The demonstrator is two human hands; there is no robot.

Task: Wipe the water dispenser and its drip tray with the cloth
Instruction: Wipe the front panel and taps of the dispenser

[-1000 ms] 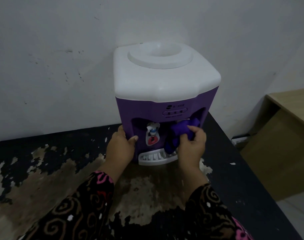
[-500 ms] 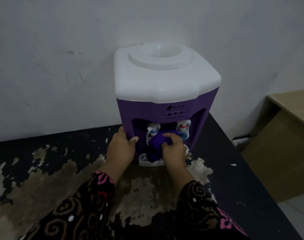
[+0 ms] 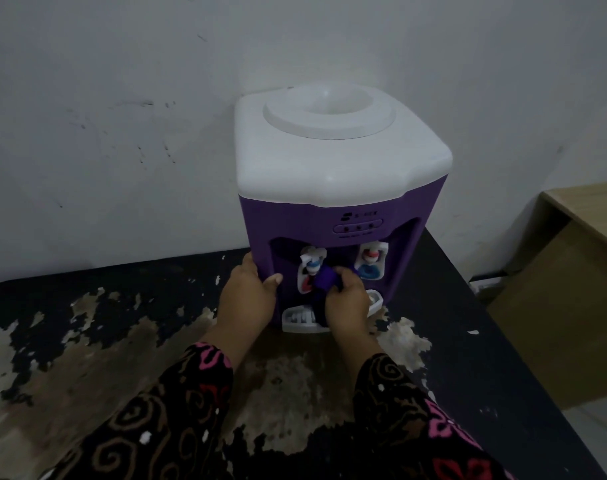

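A purple water dispenser (image 3: 340, 188) with a white top stands against the wall on a dark table. Two taps sit in its front recess, and a white drip tray (image 3: 297, 320) juts out below them. My left hand (image 3: 248, 296) grips the dispenser's lower left front corner. My right hand (image 3: 347, 303) holds a bunched purple cloth (image 3: 324, 280) inside the recess, pressed next to the left tap (image 3: 310, 266). The cloth hangs down over the middle of the tray. The right tap (image 3: 369, 261) shows uncovered.
The black table (image 3: 468, 341) has worn, peeling patches across its front and left. Its right edge drops off beside a wooden desk (image 3: 579, 216). A white wall (image 3: 122, 133) stands close behind the dispenser.
My right hand has carried the cloth leftward from the right tap to the recess beside the left tap. The right tap is now uncovered. My left hand has stayed put.
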